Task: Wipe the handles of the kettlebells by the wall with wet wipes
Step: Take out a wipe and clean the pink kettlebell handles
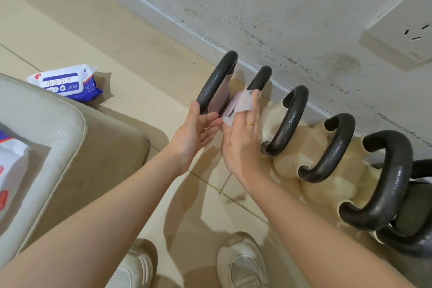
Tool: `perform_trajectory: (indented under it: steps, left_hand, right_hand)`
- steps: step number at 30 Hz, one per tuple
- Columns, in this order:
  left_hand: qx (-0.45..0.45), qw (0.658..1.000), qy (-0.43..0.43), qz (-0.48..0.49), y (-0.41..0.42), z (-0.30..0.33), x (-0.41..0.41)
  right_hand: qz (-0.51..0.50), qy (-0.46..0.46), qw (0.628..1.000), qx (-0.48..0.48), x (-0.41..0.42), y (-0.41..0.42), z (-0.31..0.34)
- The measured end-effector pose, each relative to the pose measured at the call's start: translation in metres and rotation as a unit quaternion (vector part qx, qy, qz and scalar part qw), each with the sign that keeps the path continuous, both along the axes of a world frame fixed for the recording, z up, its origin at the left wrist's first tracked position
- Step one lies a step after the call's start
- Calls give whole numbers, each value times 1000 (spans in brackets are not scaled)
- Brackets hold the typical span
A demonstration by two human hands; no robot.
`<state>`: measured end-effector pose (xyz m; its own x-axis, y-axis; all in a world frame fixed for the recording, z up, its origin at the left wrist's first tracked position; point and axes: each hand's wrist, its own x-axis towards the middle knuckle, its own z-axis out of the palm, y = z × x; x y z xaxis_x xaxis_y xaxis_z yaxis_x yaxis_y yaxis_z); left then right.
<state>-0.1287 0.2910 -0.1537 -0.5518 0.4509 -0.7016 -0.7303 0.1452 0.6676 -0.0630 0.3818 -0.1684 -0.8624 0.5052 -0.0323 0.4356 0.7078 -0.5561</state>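
Several kettlebells with black handles stand in a row along the wall. The leftmost handle (216, 82) rises over a lilac body. My left hand (198, 131) is spread, its thumb touching the lower end of that handle. My right hand (243, 140) holds a white wet wipe (242, 104) draped over its fingers and pressed to the lower end of the second handle (260, 77). Cream-bodied kettlebells carry the third handle (288, 121) and the fourth handle (332, 152). A larger handle (383, 182) stands at the right.
A blue and white pack of wet wipes (66, 83) lies on the tiled floor at the left. A padded beige bench (58, 142) fills the lower left. A wall socket (399, 40) sits at the upper right. My two white shoes (240, 262) are at the bottom.
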Motion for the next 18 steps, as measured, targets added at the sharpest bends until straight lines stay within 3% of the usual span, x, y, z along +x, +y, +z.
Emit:
perform_trajectory:
  steps: [2, 4, 7, 8, 11, 15, 18]
  left_hand:
    - [-23, 1000, 13, -2, -4, -3, 3]
    - [-42, 999, 24, 10, -6, -3, 3]
    - [-61, 997, 41, 21, -8, -3, 1]
    - [-69, 996, 49, 15, -9, -2, 1]
    - [-95, 993, 68, -7, -12, -3, 2]
    - [-106, 991, 78, -18, -17, -5, 4]
    - [-108, 992, 70, -3, -17, -5, 5]
  right_hand:
    - [65, -53, 988, 127, -4, 15, -1]
    - [144, -85, 952, 257, -6, 25, 5]
    - [294, -199, 836, 419, -3, 22, 6]
    - [326, -233, 806, 435, 0, 20, 5]
    - [368, -278, 769, 443, -7, 25, 12]
    - [337, -261, 782, 454, -22, 33, 28]
    - [404, -272, 761, 428, -20, 31, 26]
